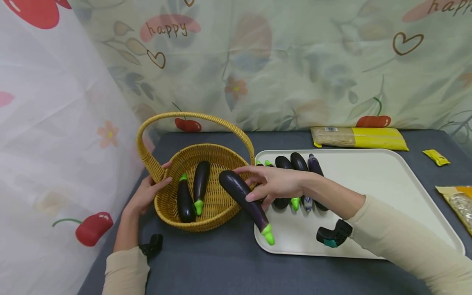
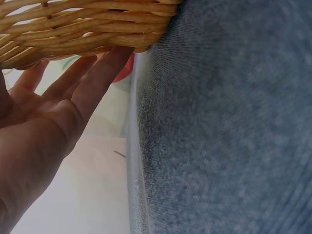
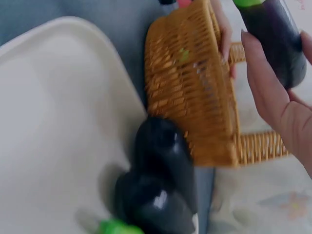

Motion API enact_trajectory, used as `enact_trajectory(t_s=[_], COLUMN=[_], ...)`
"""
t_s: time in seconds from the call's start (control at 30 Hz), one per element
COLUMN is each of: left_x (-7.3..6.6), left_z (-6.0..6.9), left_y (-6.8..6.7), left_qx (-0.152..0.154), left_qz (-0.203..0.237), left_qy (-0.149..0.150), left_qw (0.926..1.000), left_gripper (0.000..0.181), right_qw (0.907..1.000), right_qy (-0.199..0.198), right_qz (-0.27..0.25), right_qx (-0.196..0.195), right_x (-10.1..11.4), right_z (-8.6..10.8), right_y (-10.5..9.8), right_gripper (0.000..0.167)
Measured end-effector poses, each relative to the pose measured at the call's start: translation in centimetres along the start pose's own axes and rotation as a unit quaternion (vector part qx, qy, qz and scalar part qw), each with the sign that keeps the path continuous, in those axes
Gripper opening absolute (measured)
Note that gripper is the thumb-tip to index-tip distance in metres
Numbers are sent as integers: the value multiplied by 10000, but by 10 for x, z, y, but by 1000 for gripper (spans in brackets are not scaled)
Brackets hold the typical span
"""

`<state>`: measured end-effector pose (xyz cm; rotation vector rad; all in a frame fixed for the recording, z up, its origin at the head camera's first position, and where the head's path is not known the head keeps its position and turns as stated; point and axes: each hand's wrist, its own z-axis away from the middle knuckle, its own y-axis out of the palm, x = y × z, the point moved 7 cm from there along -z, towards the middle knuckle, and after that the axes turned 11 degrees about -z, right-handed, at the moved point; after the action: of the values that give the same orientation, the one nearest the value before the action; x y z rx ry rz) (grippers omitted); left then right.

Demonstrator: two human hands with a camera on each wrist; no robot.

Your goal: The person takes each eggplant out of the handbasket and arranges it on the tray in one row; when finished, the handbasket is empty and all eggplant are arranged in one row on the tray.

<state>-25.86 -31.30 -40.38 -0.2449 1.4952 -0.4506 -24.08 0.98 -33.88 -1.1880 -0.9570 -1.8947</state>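
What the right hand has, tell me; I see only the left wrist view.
Observer: The right hand holds an eggplant.
Operator: Now report what lies inside the basket.
Observer: Two eggplants lie in it, side by side.
Operator: Tell me what is to the right of it.
Observer: A white tray, with several loose eggplants toward its left end.
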Motion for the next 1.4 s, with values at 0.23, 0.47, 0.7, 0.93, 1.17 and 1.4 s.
enact_trajectory(t_s=[0.23,0.47,0.7,0.93,1.17,1.4], left_x=[0,0,-1,0,0,0], left_z=[0,1,2,2,1,1], left_y=[1,0,-1,0,0,0], left_qx=[-9,-31,-28,-26,-10,7], left_qz=[4,-24,46,116,83,-48], left_qy=[-1,-1,38,-23,-42,-28], left_qw=[10000,10000,10000,9999,10000,10000], left_gripper=[61,63,63,63,65,63], right_qw=[9997,9982,9916,9811,9698,9624], right_qy=[215,179,-166,-347,-275,-203], right_qz=[115,56,-92,-275,-631,-975], right_qx=[-83,-577,-1276,-1885,-2341,-2526], right_x=[-14,-26,-30,-41,-59,-75], right_z=[31,63,95,119,131,136], right_y=[-25,-63,-114,-160,-191,-205], right_gripper=[82,81,82,80,79,80])
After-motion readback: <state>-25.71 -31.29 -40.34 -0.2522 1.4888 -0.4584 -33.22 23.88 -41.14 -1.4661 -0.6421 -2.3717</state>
